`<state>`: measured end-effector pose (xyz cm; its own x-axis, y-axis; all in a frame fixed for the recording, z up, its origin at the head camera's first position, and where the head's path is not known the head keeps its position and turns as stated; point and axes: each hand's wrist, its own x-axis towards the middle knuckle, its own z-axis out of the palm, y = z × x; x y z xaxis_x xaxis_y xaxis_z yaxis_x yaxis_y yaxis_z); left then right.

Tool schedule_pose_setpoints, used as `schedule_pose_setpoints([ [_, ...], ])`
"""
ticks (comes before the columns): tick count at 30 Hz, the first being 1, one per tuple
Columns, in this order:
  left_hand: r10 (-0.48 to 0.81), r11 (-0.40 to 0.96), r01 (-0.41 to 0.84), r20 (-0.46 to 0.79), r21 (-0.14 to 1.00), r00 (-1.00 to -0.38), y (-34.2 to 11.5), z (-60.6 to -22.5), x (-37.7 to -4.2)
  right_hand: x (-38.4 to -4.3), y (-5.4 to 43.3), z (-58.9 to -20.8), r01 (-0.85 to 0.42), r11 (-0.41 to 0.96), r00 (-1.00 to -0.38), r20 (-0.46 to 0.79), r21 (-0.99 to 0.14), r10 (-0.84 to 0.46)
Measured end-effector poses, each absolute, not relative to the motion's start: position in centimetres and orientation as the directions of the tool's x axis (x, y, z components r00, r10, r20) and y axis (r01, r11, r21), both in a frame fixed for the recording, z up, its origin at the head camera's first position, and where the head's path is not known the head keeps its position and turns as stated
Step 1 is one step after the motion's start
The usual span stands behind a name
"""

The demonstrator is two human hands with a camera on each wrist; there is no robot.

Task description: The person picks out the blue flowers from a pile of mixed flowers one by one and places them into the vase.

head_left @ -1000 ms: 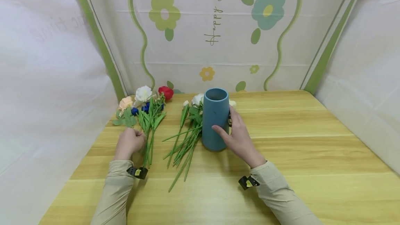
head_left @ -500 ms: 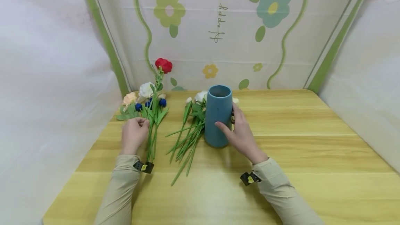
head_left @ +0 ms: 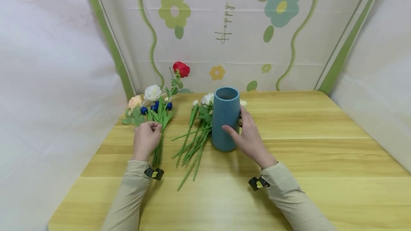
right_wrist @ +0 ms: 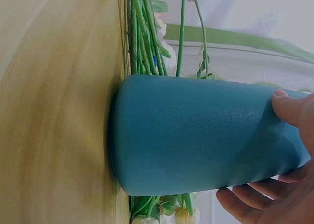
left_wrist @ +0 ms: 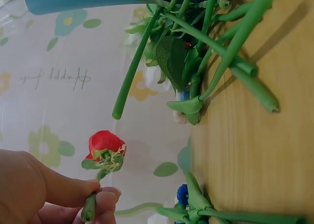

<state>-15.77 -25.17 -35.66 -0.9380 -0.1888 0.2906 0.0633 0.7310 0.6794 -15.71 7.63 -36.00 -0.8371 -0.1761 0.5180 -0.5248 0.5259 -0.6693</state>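
My left hand (head_left: 147,140) pinches the stem of a red artificial flower (head_left: 181,69) between thumb and fingers. The bloom is raised above the table's back edge, tilted right; the left wrist view shows the cut stem end (left_wrist: 88,213) poking out of the grip. A tall blue vase (head_left: 224,124) stands upright on the table, its mouth facing up. My right hand (head_left: 252,142) grips the vase's right side, thumb on the front and fingers around the back. Under the left hand lie more flowers: a white bloom (head_left: 152,92), a peach one (head_left: 135,101) and small blue ones (head_left: 156,106).
A second bunch with long green stems (head_left: 192,145) and a white rose (head_left: 207,99) lies left of and behind the vase, partly hidden by it. The wooden table (head_left: 321,145) is enclosed by printed cloth (head_left: 196,45) at the back and sides.
My left hand has lifted the red flower up off the left bunch, then moved right with it. My right hand stays on the vase; the head view has shifted slightly.
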Motion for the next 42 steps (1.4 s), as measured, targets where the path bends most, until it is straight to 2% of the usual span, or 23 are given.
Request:
schedule_pose_setpoints([
  [8, -0.14, 0.732, 0.099, 0.292, 0.674, -0.946, -24.2, -35.8, -15.8, -15.7, 7.8, -35.9, -0.523, 0.528, -0.838, 0.516, -0.669, -0.176],
  [28, 0.049, 0.688, 0.145, 0.154, 0.71, -0.987, -23.2, -36.0, -15.5, -15.9, 7.7, -36.3, -0.531, 0.524, -0.833, 0.523, -0.666, -0.179],
  [42, 0.175, 0.738, 0.164, 0.05, 0.655, -0.983, -23.1, -36.6, -15.8, -16.1, 7.7, -36.4, -0.535, 0.53, -0.828, 0.533, -0.658, -0.174],
])
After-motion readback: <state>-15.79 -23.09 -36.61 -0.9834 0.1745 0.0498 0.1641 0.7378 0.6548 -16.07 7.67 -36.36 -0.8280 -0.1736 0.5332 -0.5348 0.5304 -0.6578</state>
